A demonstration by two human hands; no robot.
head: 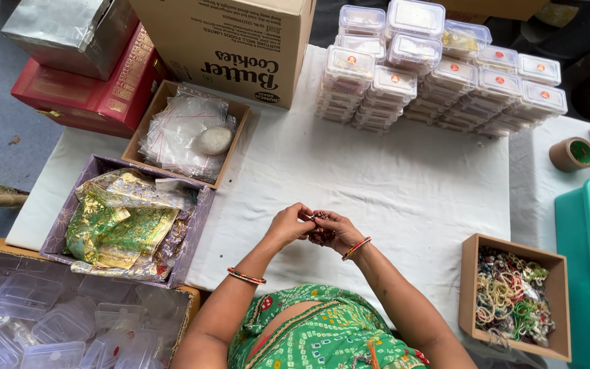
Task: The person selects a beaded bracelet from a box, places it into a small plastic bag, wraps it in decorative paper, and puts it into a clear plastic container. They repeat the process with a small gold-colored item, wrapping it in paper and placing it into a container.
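My left hand point(288, 224) and my right hand point(339, 230) meet over the white cloth point(390, 184), fingers pinched together on a small dark beaded piece of jewellery point(319, 225). Part of it hangs under my right palm. Both wrists carry thin coloured bangles. A brown box of mixed bangles and beaded pieces point(513, 295) lies to the right of my right forearm. On the left, a purple box point(114, 222) holds green and gold fabric pouches.
Stacks of clear lidded plastic boxes point(438, 68) fill the far side. A tray of small zip bags with a stone point(189, 133) and a large cardboard carton point(230, 41) sit far left. Empty clear containers point(49, 314) lie near left. A tape roll point(572, 154) and teal tray point(582, 273) are right.
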